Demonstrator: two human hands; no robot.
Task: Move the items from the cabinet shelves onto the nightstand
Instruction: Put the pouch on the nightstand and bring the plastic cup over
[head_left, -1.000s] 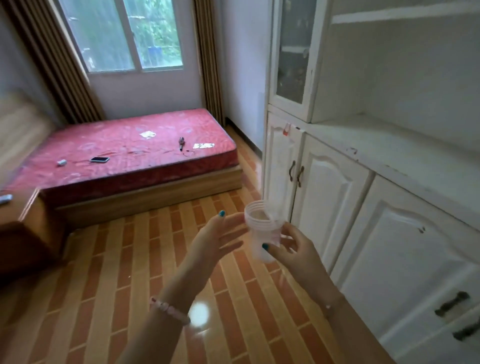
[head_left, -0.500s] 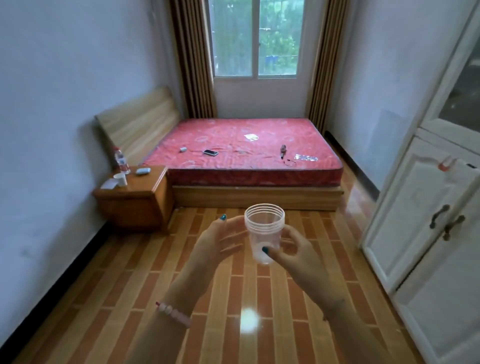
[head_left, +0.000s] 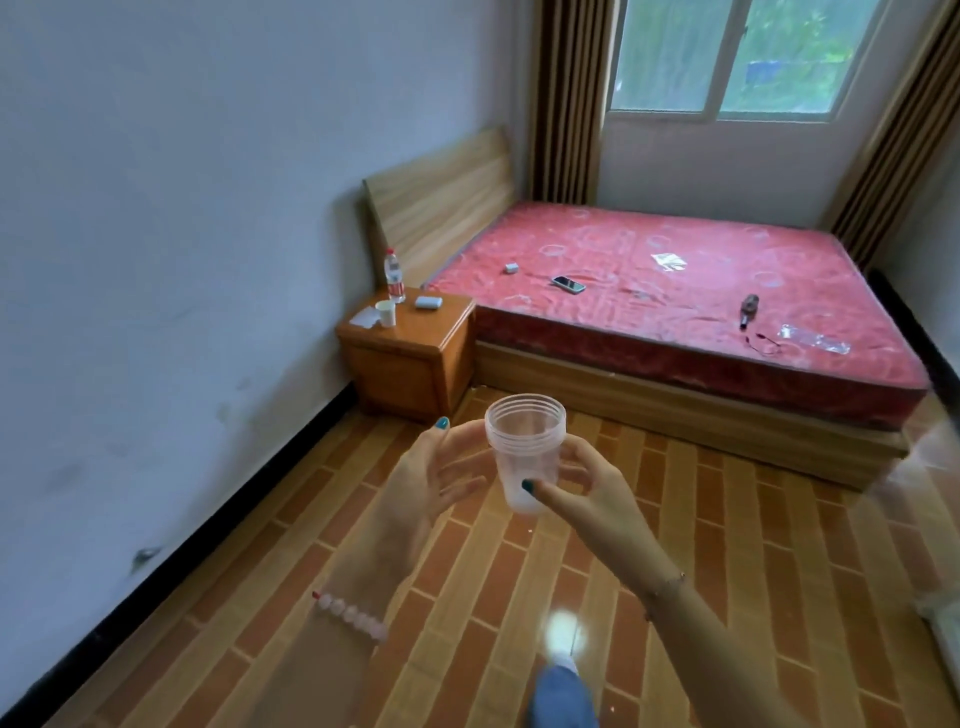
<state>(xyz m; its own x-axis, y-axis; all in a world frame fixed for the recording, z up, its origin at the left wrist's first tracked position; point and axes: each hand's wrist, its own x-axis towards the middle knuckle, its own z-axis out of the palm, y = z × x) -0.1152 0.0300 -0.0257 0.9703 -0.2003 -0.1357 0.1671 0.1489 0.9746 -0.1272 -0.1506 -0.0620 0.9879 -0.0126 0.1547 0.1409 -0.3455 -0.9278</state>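
- Clear plastic lidless jar (head_left: 525, 457), upright at frame centre, is pinched by the right hand (head_left: 587, 499) with thumb and fingers; the left hand (head_left: 431, 478) lies spread beside it, likely steadying.
- Orange wooden nightstand (head_left: 410, 358), centre left beside the red mattress (head_left: 675, 291) and well apart from the jar, carries a water bottle (head_left: 394, 275) and a white paper cup (head_left: 385, 313).

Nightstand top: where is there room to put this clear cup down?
The clear cup should fit on the bare front strip of the nightstand, between the paper cup and blue case and the front edge. The back is crowded: the water bottle, white paper, paper cup and case sit close together there.
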